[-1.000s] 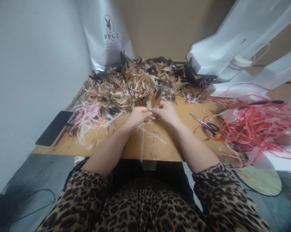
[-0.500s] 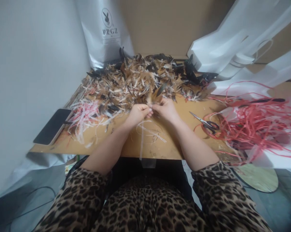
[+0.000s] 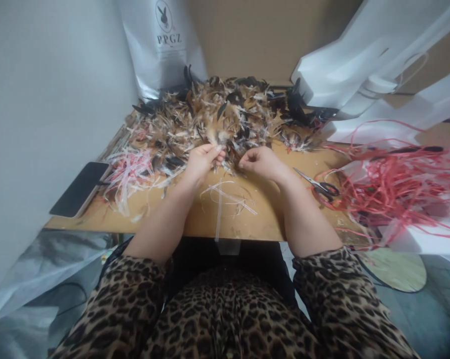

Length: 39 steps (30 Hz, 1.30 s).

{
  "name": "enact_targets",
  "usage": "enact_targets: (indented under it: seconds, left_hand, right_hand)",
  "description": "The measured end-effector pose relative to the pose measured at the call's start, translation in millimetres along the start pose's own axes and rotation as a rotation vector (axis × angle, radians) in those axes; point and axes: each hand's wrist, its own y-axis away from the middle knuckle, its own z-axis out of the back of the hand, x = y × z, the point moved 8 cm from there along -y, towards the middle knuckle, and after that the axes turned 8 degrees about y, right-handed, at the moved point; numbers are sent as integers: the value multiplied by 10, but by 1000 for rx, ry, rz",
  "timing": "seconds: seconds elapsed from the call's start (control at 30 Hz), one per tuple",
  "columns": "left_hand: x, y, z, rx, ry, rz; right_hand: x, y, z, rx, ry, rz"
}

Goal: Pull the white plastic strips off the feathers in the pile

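At the near edge of a heap of brown, white and black feathers [image 3: 195,119], my left hand [image 3: 202,162] pinches a light brown feather [image 3: 213,132] between thumb and fingers; its tip points away from me. My right hand [image 3: 260,162] is a short way to the right, fingers curled and thumb against them. Whatever its fingertips hold, if anything, is too small to make out. Dark feathers [image 3: 234,154] lie between the two hands. Thin white plastic strips [image 3: 220,209] lie on the table [image 3: 195,224] below the hands.
Scissors [image 3: 318,184] lie to the right, beside a tangle of red strips [image 3: 404,189]. On the left are pink and white strips [image 3: 129,172] and a dark phone [image 3: 78,189]. A silvery bag [image 3: 168,55] stands behind the heap; white sheeting [image 3: 333,70] stands at the back right.
My hands have come apart: the left moved slightly left and away from me with the feather, while the right drew off to the right. The view has tilted slightly.
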Motion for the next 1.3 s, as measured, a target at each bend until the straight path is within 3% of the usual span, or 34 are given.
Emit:
enact_targets:
  seconds: [0.23, 0.43, 0.57, 0.67, 0.8, 0.93, 1.1, 1.3]
  left_hand:
    - [28, 29, -38, 24, 25, 35]
    - [45, 49, -65, 27, 38, 63]
    - [62, 61, -71, 20, 77, 96]
    - [73, 65, -78, 26, 106, 123]
    - [99, 83, -103, 25, 150, 170]
    - [157, 135, -166, 43, 168, 239]
    - [205, 183, -211, 54, 165, 288]
    - [225, 183, -222, 30, 192, 304]
  right_hand:
    - [20, 66, -159, 83, 677, -35]
    - [9, 44, -232, 7, 803, -54]
    - [-38, 52, -142, 116, 667, -53]
    - [5, 74, 21, 157, 324, 33]
    - [-12, 66, 203, 55, -226, 13]
    - [-1, 31, 99, -65, -548, -49]
    - [84, -9, -131, -93, -670, -64]
    - [103, 0, -106, -214, -545, -33]
